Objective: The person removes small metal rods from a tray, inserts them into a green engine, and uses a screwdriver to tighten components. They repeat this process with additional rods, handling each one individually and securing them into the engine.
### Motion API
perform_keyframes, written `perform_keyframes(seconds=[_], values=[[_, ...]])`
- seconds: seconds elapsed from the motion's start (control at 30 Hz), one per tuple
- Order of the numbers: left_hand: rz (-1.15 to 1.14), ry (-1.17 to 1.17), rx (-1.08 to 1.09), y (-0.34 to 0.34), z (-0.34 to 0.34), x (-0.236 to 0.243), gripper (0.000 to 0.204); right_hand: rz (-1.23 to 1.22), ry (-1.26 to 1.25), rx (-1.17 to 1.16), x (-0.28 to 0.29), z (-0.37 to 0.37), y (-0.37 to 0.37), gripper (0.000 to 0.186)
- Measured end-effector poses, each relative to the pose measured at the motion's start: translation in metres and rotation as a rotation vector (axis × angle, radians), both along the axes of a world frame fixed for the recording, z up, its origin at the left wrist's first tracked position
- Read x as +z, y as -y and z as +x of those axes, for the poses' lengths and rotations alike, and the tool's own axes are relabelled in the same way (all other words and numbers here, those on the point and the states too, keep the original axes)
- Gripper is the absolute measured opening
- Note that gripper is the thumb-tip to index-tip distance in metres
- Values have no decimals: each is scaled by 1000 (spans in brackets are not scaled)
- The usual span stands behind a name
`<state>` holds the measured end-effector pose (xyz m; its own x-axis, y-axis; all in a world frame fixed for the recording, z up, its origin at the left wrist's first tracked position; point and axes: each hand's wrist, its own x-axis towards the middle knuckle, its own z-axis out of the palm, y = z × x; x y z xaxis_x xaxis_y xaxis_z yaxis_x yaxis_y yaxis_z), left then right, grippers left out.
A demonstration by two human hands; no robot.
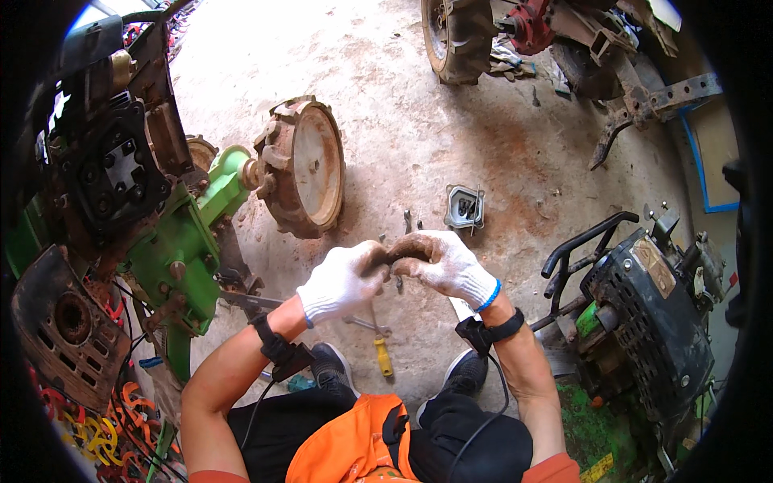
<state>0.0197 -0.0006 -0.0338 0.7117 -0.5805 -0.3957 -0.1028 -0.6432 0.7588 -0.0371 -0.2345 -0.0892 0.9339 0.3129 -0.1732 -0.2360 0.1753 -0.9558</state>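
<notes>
Both hands wear white work gloves with brown, dirty fingers, and they meet in front of me above the concrete floor. My left hand (345, 278) is closed, its fingertips pressed toward the other hand. Thumb and fingers of my right hand (445, 262) curl in a pinch against the left fingertips. Whatever lies between them is hidden by the gloves. Below the hands, a wrench (368, 325) and a screwdriver with a yellow handle (383, 359) rest on the floor near my shoes. Beyond the right hand sits a small metal pan (465, 207) with dark small parts inside.
To the left stands a green machine (181, 270) with an exposed engine (113, 173) and a muddy lugged wheel (310, 165). On the right is a black engine unit (652, 290) with a bar handle. Another tyre (463, 40) stands at the far side.
</notes>
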Motion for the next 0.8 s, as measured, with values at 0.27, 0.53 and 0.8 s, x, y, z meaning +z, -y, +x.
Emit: perform_keyframes(seconds=[0.27,0.53,0.8], values=[[-346,-569,184,-10,12,8,36,198,-114,-142,-16,1,15,41],[-260,-515,297,1,3,14,28,288,-139,-100,-23,0,14,53],[-198,592,-113,-7,-4,5,31,337,-154,-207,-20,-2,-3,48]])
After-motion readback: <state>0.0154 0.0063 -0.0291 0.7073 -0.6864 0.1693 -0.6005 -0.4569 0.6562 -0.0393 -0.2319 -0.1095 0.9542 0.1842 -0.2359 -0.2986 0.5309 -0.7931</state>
